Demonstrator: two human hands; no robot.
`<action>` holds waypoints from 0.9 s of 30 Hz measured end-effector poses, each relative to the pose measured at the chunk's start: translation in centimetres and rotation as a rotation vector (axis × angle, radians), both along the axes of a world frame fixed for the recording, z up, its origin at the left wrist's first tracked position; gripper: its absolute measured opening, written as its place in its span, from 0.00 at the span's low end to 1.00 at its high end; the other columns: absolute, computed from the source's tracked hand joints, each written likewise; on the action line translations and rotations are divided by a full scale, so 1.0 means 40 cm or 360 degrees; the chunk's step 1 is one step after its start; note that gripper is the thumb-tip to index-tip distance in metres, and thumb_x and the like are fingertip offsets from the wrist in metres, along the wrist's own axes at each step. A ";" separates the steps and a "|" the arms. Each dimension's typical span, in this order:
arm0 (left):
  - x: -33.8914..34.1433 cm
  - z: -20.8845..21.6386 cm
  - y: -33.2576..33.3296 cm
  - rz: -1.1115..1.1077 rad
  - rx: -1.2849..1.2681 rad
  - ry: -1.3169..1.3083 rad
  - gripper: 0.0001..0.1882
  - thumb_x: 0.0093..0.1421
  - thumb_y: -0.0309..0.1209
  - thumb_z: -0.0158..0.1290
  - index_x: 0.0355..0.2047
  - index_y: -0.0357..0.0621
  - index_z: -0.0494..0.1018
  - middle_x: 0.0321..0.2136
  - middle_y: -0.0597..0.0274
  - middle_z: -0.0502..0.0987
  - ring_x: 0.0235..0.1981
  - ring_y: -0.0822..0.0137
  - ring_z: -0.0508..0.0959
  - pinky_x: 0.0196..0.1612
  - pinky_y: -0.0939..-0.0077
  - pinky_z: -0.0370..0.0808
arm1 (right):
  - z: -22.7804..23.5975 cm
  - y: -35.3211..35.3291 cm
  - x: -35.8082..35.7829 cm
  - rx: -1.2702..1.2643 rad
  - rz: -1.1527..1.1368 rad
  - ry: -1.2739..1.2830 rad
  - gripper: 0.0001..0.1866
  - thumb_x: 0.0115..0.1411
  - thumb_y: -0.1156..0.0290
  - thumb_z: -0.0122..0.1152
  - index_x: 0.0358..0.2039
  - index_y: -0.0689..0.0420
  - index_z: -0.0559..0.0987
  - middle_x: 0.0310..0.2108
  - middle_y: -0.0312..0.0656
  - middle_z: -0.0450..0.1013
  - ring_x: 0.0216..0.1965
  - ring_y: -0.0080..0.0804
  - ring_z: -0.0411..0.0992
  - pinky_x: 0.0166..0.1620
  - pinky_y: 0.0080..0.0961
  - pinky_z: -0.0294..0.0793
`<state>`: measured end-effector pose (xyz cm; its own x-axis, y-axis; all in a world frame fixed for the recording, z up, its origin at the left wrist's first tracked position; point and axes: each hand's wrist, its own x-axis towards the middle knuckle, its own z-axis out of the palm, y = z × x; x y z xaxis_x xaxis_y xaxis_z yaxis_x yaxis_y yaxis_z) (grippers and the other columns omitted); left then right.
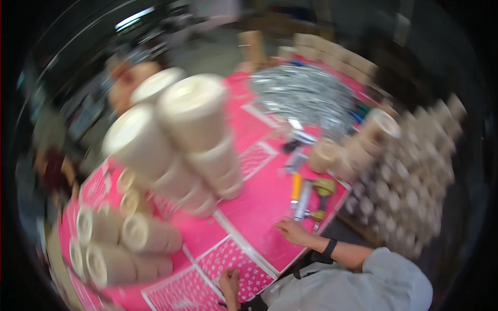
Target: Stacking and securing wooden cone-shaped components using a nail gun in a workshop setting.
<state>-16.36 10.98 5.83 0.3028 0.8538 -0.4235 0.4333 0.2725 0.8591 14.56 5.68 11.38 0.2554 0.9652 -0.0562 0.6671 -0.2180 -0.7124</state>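
My left hand [229, 282] is at the near edge of a pink patterned table top [270, 228], its fingers curled with nothing seen in them. My right hand [292, 231] is over the table, just nearer than a few tools, and its fingers are drawn together around nothing visible. The tools are a yellow-handled one [295, 187], a flat silver bar [303, 201] and a greenish-brass tool [323, 192]. Left of centre rise tall stacks of cream, round, cup-like pieces [192, 103]. Motion blurs the whole picture.
More cream pieces [148, 233] lie on their sides at the left. A heap of shiny metal parts [303, 93] covers the far end. Cream pieces [358, 150] line the right edge, beside a big pile of them [410, 176]. Another person [54, 166] is at the far left.
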 end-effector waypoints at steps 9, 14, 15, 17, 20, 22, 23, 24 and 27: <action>0.402 0.149 -0.072 -0.0586 0.0167 -0.0133 0.07 0.56 0.26 0.54 0.27 0.33 0.75 0.16 0.64 0.72 0.17 0.77 0.69 0.21 0.83 0.66 | 0.252 -0.337 0.211 0.0179 -0.0936 0.0734 0.10 0.56 0.70 0.54 0.35 0.61 0.78 0.19 0.44 0.72 0.20 0.30 0.72 0.26 0.26 0.70; 0.623 0.243 -0.181 -0.1105 0.0073 0.0452 0.09 0.57 0.28 0.53 0.27 0.32 0.74 0.17 0.60 0.74 0.20 0.77 0.73 0.24 0.82 0.69 | 0.164 -0.513 0.350 0.0445 -0.1150 0.0826 0.11 0.59 0.65 0.54 0.35 0.58 0.79 0.18 0.42 0.74 0.18 0.23 0.71 0.24 0.23 0.69; 0.649 0.214 -0.197 -0.1196 0.0110 0.0552 0.09 0.56 0.28 0.54 0.31 0.33 0.75 0.20 0.59 0.76 0.22 0.74 0.75 0.26 0.80 0.71 | 0.145 -0.543 0.370 0.0489 -0.1230 0.0947 0.11 0.59 0.66 0.54 0.33 0.59 0.79 0.18 0.41 0.74 0.18 0.25 0.71 0.24 0.23 0.69; 0.720 0.111 -0.240 -0.1326 0.0316 0.0321 0.10 0.55 0.28 0.54 0.34 0.34 0.74 0.23 0.58 0.77 0.24 0.71 0.77 0.29 0.78 0.72 | 0.119 -0.605 0.445 0.0639 -0.1264 0.0917 0.10 0.59 0.66 0.54 0.33 0.59 0.78 0.18 0.41 0.74 0.18 0.25 0.71 0.24 0.23 0.69; 0.851 0.114 -0.335 -0.1750 0.0262 0.0268 0.17 0.56 0.24 0.54 0.46 0.36 0.70 0.36 0.56 0.77 0.38 0.68 0.76 0.43 0.76 0.72 | 0.141 -0.716 0.533 0.0782 -0.1333 0.0888 0.10 0.60 0.69 0.52 0.34 0.61 0.78 0.21 0.43 0.74 0.20 0.27 0.72 0.25 0.24 0.70; 0.945 0.132 -0.413 -0.1988 0.0236 0.0332 0.18 0.56 0.26 0.54 0.48 0.38 0.70 0.36 0.56 0.77 0.39 0.67 0.76 0.44 0.76 0.72 | 0.146 -0.793 0.585 0.0807 -0.1500 0.0866 0.10 0.59 0.69 0.52 0.34 0.62 0.77 0.23 0.44 0.75 0.21 0.28 0.74 0.27 0.25 0.71; 0.990 0.136 -0.449 -0.2103 0.0208 0.0308 0.18 0.57 0.27 0.54 0.48 0.38 0.70 0.37 0.56 0.77 0.39 0.67 0.76 0.44 0.76 0.72 | 0.143 -0.835 0.607 0.0803 -0.1574 0.0861 0.10 0.60 0.69 0.52 0.35 0.63 0.77 0.24 0.45 0.75 0.23 0.29 0.75 0.28 0.25 0.72; 1.028 0.137 -0.481 -0.2211 0.0173 0.0283 0.18 0.57 0.27 0.54 0.48 0.39 0.70 0.37 0.56 0.77 0.40 0.67 0.76 0.45 0.76 0.71 | 0.137 -0.877 0.622 0.0793 -0.1645 0.0831 0.11 0.60 0.69 0.51 0.36 0.63 0.77 0.24 0.45 0.75 0.24 0.29 0.74 0.29 0.25 0.72; 1.125 0.098 -0.552 -0.2422 0.0095 0.0307 0.17 0.57 0.28 0.54 0.47 0.39 0.70 0.38 0.56 0.77 0.39 0.67 0.76 0.45 0.76 0.72 | 0.119 -0.989 0.643 0.0741 -0.1884 0.0883 0.12 0.61 0.68 0.51 0.38 0.63 0.77 0.23 0.42 0.75 0.24 0.27 0.73 0.30 0.25 0.71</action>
<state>28.63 -11.08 9.77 0.8236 -0.1876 -0.5352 0.3633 -0.5501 0.7519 40.29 -33.90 16.14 0.9765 0.1501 -0.1548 -0.1373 -0.1206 -0.9832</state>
